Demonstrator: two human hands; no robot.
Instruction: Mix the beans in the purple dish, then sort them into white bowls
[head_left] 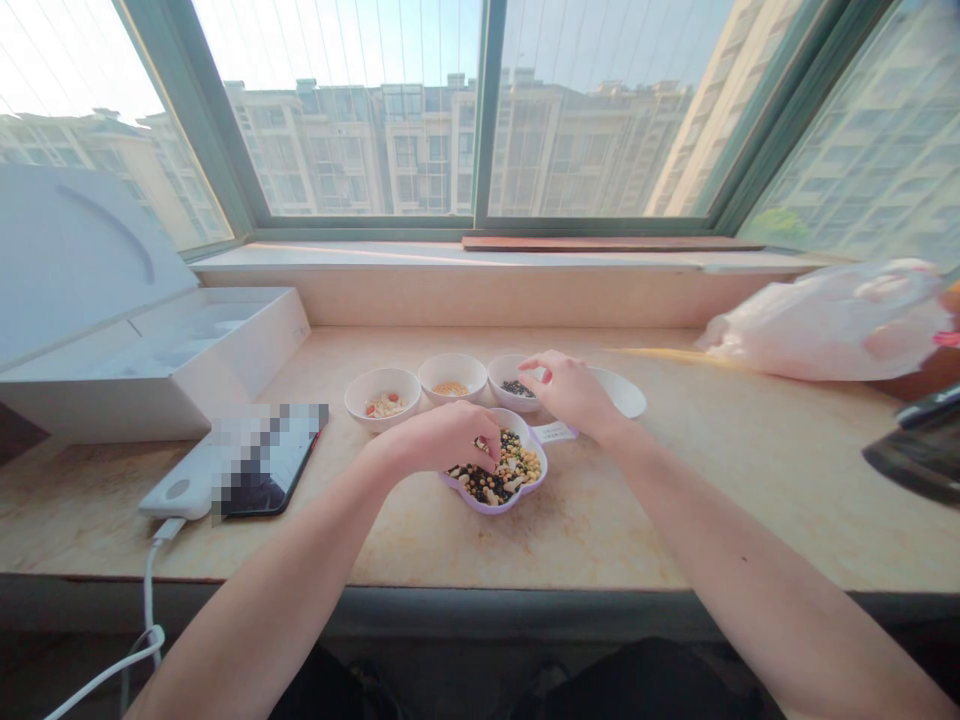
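A: What do we see at the hands?

B: We've got the L hand (442,437) bunched, fingertips down in the mixed beans (517,465). Pinching any? Can't tell. R hand (571,393) curled at the rim of the black-seed bowl (514,398), fingers relaxed, nothing visible in it.

A: Beans where?

B: In a lilac scalloped dish (487,508) on the marble counter (600,540), just below the nut bowl (358,400) and yellow-grain bowl (452,365), approx. Window (360,120) ahead.

Dish: lilac scalloped dish (491,507), lying flat.
Contents: mixed black beans, yellow peas and pale grains (495,470), heaped inside it.
Bowl: small white bowl (506,398) of black seeds, upright, just beside the dish at 12 o'clock.
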